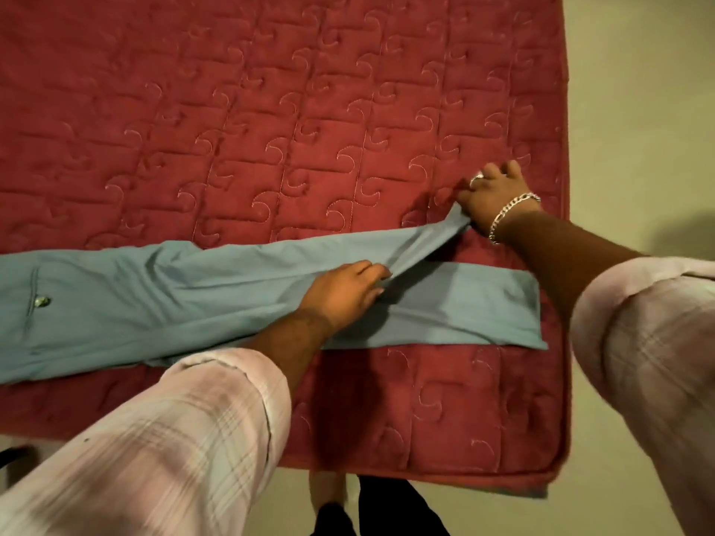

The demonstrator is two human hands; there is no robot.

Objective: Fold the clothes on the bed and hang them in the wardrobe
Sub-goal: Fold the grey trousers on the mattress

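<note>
Lying flat, teal trousers (135, 299), buttoned pocket (36, 301)

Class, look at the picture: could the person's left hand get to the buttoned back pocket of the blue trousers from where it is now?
Probably yes. The left hand rests on the blue trousers, and the buttoned pocket lies uncovered further along the same flat stretch of cloth, with nothing on the red mattress between them. The right hand, gripping a leg end, is well clear.
</note>
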